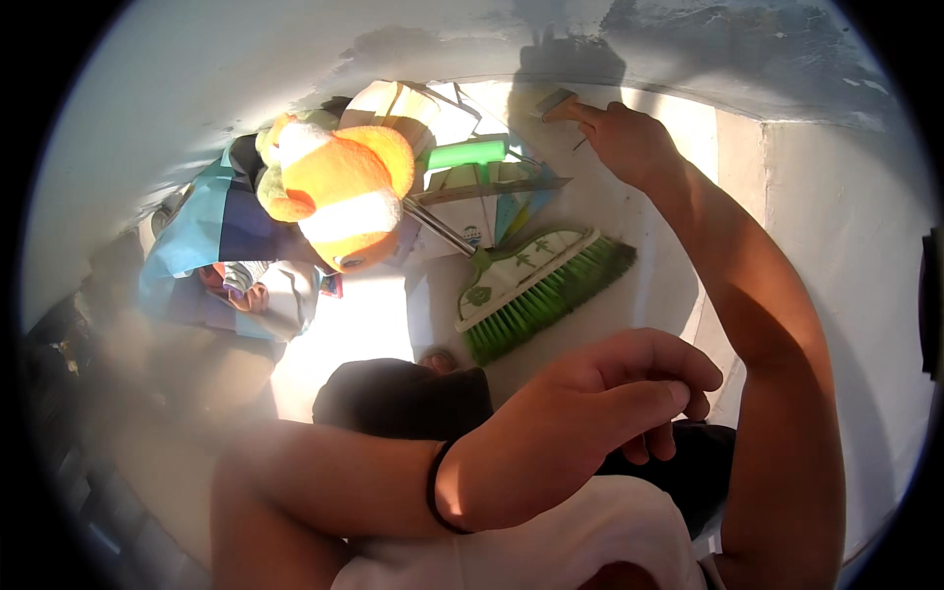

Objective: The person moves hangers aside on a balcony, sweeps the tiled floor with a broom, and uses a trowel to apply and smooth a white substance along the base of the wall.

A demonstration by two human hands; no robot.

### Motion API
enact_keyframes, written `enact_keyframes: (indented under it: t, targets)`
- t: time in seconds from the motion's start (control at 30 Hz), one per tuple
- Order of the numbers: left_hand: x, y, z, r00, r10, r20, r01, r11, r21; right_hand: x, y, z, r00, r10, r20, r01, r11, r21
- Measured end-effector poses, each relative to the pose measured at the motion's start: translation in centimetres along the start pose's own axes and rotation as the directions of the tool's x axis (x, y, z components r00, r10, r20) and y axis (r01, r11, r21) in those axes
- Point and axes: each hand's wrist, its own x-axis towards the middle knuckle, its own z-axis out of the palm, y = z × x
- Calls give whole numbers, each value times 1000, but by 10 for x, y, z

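At the far right my right hand (629, 146) is closed around the tan handle of a small scraper (557, 102), whose grey flat edge points toward the base of the wall. The lower part of the handle is hidden in the fingers. My left hand (580, 423) hangs in front of my body with a dark band at the wrist. Its fingers curl loosely with the thumb against them, and no object shows in it. Beyond the left hand, not touching it, a broom head (541, 285) with green bristles lies on the floor, its metal handle running back under an orange plush toy (344, 177).
A blue bag (206, 231) with cloth items is at the left, beside the plush toy. Behind the broom lies a dustpan (492, 192) and a bright green handle (467, 154). The white wall (836, 226) rises close on the right, and grey patches mark the far wall (747, 49).
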Motion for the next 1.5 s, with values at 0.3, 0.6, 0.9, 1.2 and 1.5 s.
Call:
enact_keyframes:
  t: [0.3, 0.6, 0.9, 1.2, 1.5]
  targets:
    - [-27, 13, -14, 974, 135, -182, -145, 989, -43, -296, 78, 29, 551, 164, 819, -112, 986, -122]
    - [3, 6, -10, 959, 179, -220, -176, 984, 32, -142, 35, 18, 989, 98, 113, -111, 986, 121]
    - [-17, 1, -11, 895, 310, -322, -270, 949, 163, -300, 66, -8, 660, 284, 696, -348, 936, -52]
    - [31, -18, 4, 933, 176, -315, -112, 971, 212, -189, 255, 5, 811, 583, 53, -584, 801, 129]
    - [10, -10, -2, 853, 360, -379, -228, 909, 350, -434, 146, 58, 493, 512, 704, -737, 675, 25]
